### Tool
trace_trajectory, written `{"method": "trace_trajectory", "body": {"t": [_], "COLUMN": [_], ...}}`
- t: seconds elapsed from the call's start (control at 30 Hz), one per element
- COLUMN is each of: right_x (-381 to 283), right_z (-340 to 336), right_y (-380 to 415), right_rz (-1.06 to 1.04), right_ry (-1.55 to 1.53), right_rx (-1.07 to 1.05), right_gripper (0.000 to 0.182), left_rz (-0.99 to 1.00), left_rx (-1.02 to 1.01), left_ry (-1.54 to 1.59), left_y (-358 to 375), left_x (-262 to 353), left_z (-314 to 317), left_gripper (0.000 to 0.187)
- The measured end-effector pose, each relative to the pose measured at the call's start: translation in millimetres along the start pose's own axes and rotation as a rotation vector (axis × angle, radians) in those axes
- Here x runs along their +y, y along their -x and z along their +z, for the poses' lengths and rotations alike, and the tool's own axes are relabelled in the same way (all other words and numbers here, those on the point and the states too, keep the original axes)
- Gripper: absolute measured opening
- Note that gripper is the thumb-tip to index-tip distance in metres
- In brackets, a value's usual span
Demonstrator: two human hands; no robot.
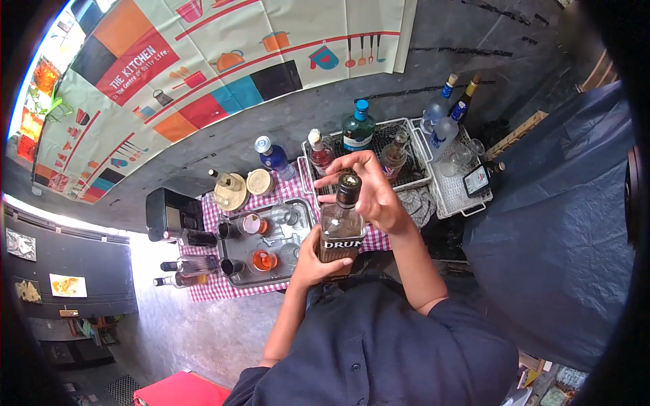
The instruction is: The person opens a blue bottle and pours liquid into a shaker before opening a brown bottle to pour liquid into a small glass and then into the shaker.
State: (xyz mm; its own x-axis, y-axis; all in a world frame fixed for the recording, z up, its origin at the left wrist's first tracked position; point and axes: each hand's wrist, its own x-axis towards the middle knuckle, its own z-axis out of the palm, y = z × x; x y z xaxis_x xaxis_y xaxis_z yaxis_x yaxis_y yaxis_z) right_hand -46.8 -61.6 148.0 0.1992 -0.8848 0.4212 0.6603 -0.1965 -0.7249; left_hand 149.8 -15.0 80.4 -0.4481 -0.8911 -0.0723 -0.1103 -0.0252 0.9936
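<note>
A clear square bottle with a black cap and a label reading "DRUM" [338, 233] stands upright close to the chest. My left hand [317, 262] is wrapped round its lower part. Beside the cap, my right hand [376, 193] is raised with its fingers apart and curved; it holds nothing that I can see. Left of the bottle, a grey tray [271, 274] bears glasses, among them one with an orange-red drink [263, 260] and another with a reddish drink [254, 224].
White wire baskets [467, 203] hold several bottles, including a green one [358, 128]. A blue bottle [273, 157] stands behind the tray. At the left are a black box [166, 213] and lying bottles [189, 265] on the checkered cloth [206, 292].
</note>
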Motion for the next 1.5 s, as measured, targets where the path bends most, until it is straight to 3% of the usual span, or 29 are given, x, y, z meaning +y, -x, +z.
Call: {"method": "trace_trajectory", "body": {"t": [0.3, 0.43, 0.57, 0.67, 0.8, 1.0, 1.1, 1.2, 1.33, 1.5], "right_x": [8.1, 7.5, 27.2, 34.7, 44.4, 38.4, 38.2, 44.1, 43.4, 32.4], "right_z": [15.3, 30.4, 39.0, 50.5, 54.6, 55.4, 60.7, 52.8, 52.3, 46.1], "right_y": [-4.0, -10.5, -18.2, -18.2, -19.6, -22.4, -24.0, -19.5, -15.2, -11.6], "right_rz": [0.028, 0.054, -0.076, -0.003, -0.028, 0.058, -0.049, -0.034, -0.096, -0.061], "right_ry": [0.044, 0.023, 0.024, 0.187, 0.151, 0.182, 0.107, 0.246, 0.213, 0.182], "right_rx": [0.03, 0.017, -0.053, 0.063, 0.037, -0.036, -0.015, 0.031, 0.066, 0.013], "right_gripper": [0.043, 0.049, 0.058, 0.063, 0.05, 0.058, 0.057, 0.06, 0.046, 0.044], "left_rz": [0.058, 0.08, 0.092, 0.107, 0.11, 0.141, 0.137, 0.132, 0.139, 0.147], "left_rx": [-0.009, -0.028, 0.004, 0.017, 0.034, 0.027, 0.015, 0.009, 0.031, 0.036], "left_ry": [0.021, 0.023, 0.064, 0.072, 0.044, 0.027, 0.028, 0.031, 0.024, -0.029], "left_y": [2.2, 4.2, 9.7, 13.3, 16.0, 14.2, 13.6, 13.1, 13.4, 10.8], "left_x": [-0.4, -6.6, -11.2, -14.7, -23.6, -21.6, -20.5, -18.2, -15.1, -15.5], "left_z": [-19.0, -32.0, -43.3, -52.7, -63.9, -66.4, -64.4, -62.0, -57.6, -51.9], "left_gripper": [0.071, 0.072, 0.072, 0.072, 0.07, 0.069, 0.068, 0.068, 0.069, 0.07]}}
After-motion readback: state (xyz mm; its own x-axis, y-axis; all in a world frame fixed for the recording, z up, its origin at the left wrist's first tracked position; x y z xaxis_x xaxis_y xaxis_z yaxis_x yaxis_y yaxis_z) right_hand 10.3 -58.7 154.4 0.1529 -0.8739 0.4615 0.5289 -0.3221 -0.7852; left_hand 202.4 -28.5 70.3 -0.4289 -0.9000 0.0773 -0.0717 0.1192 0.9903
